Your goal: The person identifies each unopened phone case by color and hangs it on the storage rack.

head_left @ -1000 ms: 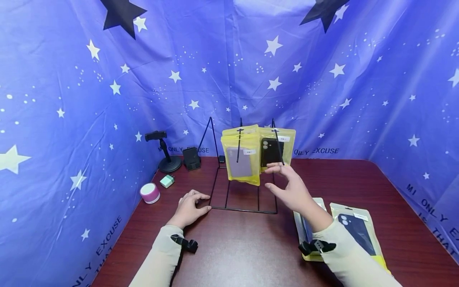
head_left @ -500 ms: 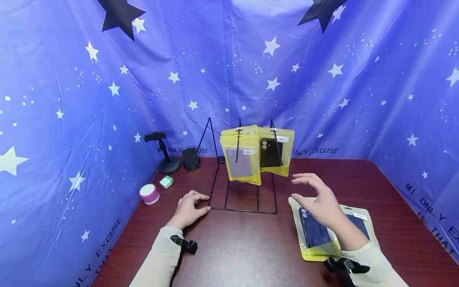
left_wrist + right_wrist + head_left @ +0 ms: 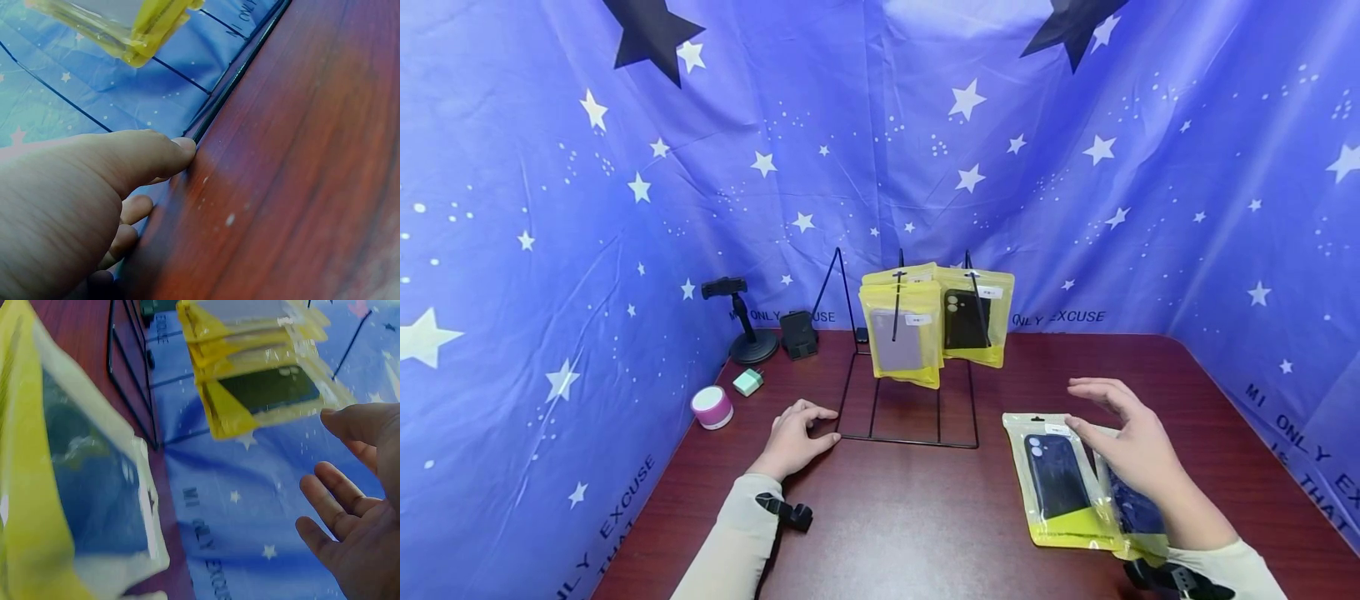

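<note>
The right hand (image 3: 1135, 442), fingers loosely parted and holding nothing, hovers over two clear, yellow-based packets (image 3: 1063, 531) on the table (image 3: 910, 525), one showing a dark phone case (image 3: 1057, 477), the other, half hidden, apparently similar. The left hand (image 3: 793, 435) touches the black rack (image 3: 917, 442), thumb and forefinger spread; yellow packets (image 3: 901, 337) hang there.

The backdrop (image 3: 880, 167) reads "ONLY EXCUSE" on the left and far side, "MI ONLY EX" and "IS THAT" on the right. The bags' (image 3: 962, 321) white labels (image 3: 991, 292) are illegible.
</note>
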`<state>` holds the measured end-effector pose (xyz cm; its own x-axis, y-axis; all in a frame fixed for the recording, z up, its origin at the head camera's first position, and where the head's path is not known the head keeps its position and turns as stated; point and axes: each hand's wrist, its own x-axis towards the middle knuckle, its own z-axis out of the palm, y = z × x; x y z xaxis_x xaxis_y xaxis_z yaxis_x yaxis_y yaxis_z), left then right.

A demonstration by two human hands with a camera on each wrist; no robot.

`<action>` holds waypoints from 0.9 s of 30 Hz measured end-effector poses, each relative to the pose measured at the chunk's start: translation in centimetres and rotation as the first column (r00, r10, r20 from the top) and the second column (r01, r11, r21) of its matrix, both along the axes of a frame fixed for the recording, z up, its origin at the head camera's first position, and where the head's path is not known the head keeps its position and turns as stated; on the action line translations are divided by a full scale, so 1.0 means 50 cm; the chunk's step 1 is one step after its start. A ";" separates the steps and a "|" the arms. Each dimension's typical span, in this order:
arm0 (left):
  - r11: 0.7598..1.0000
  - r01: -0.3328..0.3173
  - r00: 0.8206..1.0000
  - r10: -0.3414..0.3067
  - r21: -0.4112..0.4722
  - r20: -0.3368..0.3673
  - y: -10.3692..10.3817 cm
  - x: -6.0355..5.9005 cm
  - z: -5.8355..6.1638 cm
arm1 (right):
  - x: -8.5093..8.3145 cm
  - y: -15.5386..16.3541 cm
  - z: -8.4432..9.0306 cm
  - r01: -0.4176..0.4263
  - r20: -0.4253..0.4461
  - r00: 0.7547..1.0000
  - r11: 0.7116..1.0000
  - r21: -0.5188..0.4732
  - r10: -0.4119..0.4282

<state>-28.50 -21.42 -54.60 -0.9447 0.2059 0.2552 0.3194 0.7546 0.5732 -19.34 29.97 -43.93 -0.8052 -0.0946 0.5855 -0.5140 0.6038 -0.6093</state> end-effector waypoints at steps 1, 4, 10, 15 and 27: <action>1.000 0.000 1.000 0.000 -0.001 -0.002 0.000 -0.001 -0.001 | 0.003 0.008 -0.002 0.007 0.006 1.000 1.000 -0.006 -0.007; 1.000 0.001 1.000 -0.001 0.001 -0.007 0.000 -0.001 -0.003 | 0.012 0.034 -0.011 0.043 0.010 0.999 0.999 -0.007 -0.043; 1.000 -0.002 1.000 0.002 -0.003 -0.017 0.000 0.000 -0.002 | 0.025 0.084 -0.035 0.108 0.038 0.993 0.994 0.002 -0.108; 1.000 -0.002 1.000 0.002 -0.006 -0.021 -0.001 0.001 -0.001 | 0.032 0.128 -0.055 0.112 0.080 0.991 0.993 -0.044 -0.108; 1.000 0.004 1.000 -0.004 -0.001 -0.013 -0.001 0.004 0.002 | 0.039 0.217 -0.103 0.169 0.208 0.968 0.979 -0.111 -0.143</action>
